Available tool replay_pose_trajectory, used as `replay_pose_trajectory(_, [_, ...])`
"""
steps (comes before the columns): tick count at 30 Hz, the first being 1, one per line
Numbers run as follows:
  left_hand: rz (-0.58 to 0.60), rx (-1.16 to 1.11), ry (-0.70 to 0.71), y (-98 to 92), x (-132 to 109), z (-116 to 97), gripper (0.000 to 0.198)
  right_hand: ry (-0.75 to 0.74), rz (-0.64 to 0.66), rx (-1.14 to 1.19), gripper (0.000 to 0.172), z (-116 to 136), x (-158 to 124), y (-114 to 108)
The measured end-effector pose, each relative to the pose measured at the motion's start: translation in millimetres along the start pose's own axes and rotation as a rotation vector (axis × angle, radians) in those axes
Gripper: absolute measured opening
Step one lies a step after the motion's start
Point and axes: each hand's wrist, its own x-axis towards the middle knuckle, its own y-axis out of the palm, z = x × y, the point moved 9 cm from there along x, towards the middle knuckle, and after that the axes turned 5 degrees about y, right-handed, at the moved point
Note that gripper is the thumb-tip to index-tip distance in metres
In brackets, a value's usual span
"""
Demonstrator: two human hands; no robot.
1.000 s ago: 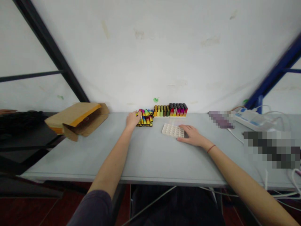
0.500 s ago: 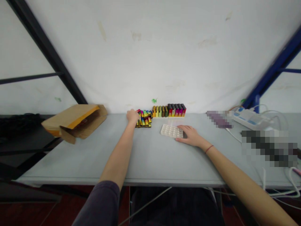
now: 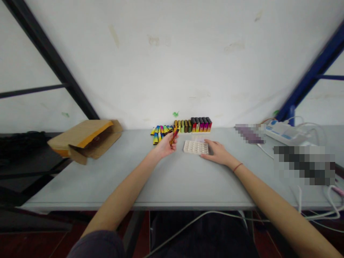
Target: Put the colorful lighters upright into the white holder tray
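My left hand (image 3: 166, 147) is closed on one coloured lighter (image 3: 174, 137), held up above the grey table (image 3: 172, 179). Behind it lies a loose pile of coloured lighters (image 3: 160, 131) near the wall. A row of upright lighters (image 3: 192, 125) stands to the right of the pile. My right hand (image 3: 217, 152) rests flat with fingers stretched out on the right edge of a white dimpled tray (image 3: 195, 147) lying on the table.
An open cardboard box (image 3: 85, 139) lies on its side at the table's left end. A white power strip (image 3: 282, 131) and loose cables (image 3: 317, 211) sit at the right. A white wall stands close behind the table; dark frame bars run on both sides.
My left hand has drawn back from the lighter pile toward the tray with one lighter in its fingers. The right hand has stayed on the tray.
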Motion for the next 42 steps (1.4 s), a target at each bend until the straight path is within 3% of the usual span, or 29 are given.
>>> replay_pose_trajectory(3, [0.045,0.068,0.076,13.8,-5.9,17.0,0.038,0.0,-0.003,0.003,0.083,-1.2,0.2,-0.4])
replay_pose_trajectory(8, [0.117,0.247,0.273,29.6,-12.2,19.3,0.037,0.015,0.011,-0.005,0.084,-3.9,0.6,0.3])
replay_pose_trajectory(13, [0.086,0.093,0.174,35.2,-18.0,32.3,0.031,0.013,0.018,-0.006,0.086,-4.7,0.7,1.0])
replay_pose_trajectory(17, [0.153,-0.027,0.146,42.4,-19.8,34.3,0.043,0.005,0.016,-0.004,0.085,-3.9,0.4,0.5])
replay_pose_trajectory(23, [0.141,0.018,0.218,34.9,-12.2,32.1,0.048,0.018,0.027,-0.01,0.085,-4.0,0.4,0.6])
replay_pose_trajectory(28, [0.052,0.013,0.193,27.4,-14.6,33.3,0.047,0.01,0.017,-0.005,0.083,-4.0,0.5,0.4])
replay_pose_trajectory(42, [-0.051,0.005,0.16,22.2,-19.4,36.8,0.039,0.001,0.022,-0.002,0.084,-2.7,0.4,-0.1])
